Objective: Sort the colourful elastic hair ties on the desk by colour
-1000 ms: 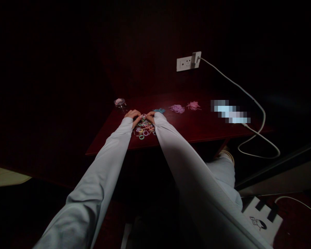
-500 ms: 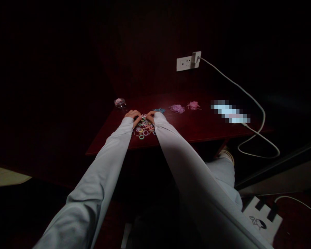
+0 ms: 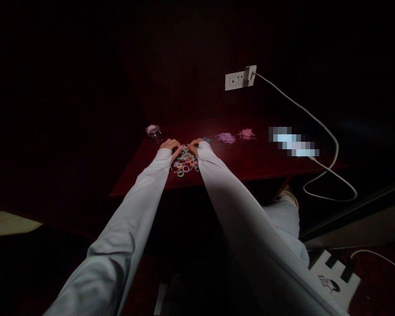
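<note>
Small many-coloured rings [image 3: 184,163] are spread between left hand [image 3: 169,145] and right hand [image 3: 195,146], maybe for easy reach; fingers [image 3: 175,143] are bent, pinching can't be told.

The rings [image 3: 185,161] are multicoloured, the tabletop [image 3: 240,159] dark red, the sleeves [image 3: 125,219] pale grey

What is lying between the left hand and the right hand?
In the head view, a pile of small multicoloured rings lies between the left hand and the right hand, on the dark red table.
</note>
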`<move>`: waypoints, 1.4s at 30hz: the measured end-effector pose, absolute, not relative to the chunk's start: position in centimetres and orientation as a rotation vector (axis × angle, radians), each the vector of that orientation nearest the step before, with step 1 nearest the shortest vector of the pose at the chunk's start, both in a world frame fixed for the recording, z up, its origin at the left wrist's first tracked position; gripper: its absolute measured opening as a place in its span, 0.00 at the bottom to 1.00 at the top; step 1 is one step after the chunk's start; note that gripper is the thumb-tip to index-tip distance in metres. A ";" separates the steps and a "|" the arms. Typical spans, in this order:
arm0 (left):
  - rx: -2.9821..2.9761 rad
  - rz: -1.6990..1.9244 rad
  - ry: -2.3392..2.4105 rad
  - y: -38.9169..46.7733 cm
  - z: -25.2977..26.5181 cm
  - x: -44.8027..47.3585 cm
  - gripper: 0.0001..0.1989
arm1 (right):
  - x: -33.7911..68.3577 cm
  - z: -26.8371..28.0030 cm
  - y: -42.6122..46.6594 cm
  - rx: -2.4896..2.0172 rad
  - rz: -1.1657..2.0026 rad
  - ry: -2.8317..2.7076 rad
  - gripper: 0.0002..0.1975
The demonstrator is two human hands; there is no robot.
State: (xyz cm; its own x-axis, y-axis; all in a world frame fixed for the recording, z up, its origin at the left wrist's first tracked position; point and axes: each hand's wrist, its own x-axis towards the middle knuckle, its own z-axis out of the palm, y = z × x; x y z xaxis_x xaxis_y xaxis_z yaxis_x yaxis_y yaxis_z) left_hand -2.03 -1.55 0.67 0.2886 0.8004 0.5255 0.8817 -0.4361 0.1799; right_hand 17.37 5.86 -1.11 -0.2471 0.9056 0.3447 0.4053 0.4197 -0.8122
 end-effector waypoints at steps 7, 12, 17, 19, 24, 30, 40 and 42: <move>-2.368 -0.885 -1.564 -1.9 0.8 -1.7 0.16 | 17.8 -0.3 5.0 -1.169 0.767 -1.670 0.14; -2.346 -0.901 -1.564 -1.9 0.7 -1.9 0.16 | 18.3 0.1 4.7 -1.215 0.764 -1.541 0.16; -2.328 -0.923 -1.564 -1.7 0.6 -2.1 0.16 | 19.2 0.1 4.8 -1.191 0.790 -1.464 0.16; -2.326 -0.926 -1.566 -1.7 0.6 -2.2 0.16 | 19.5 -0.1 4.9 -1.190 0.766 -1.429 0.16; -2.361 -0.893 -1.572 -1.8 0.6 -2.1 0.16 | 19.2 -0.7 5.4 -1.168 0.779 -1.552 0.15; -2.439 -0.879 -1.573 -1.9 0.6 -1.9 0.16 | 18.7 -1.0 5.9 -1.106 0.866 -1.828 0.20; -2.429 -0.895 -1.632 -1.6 0.5 -2.2 0.17 | 19.7 0.1 4.6 -1.103 0.867 -1.732 0.17; -2.406 -0.903 -1.650 -1.6 0.3 -2.2 0.17 | 20.3 0.3 4.4 -1.222 0.737 -1.656 0.17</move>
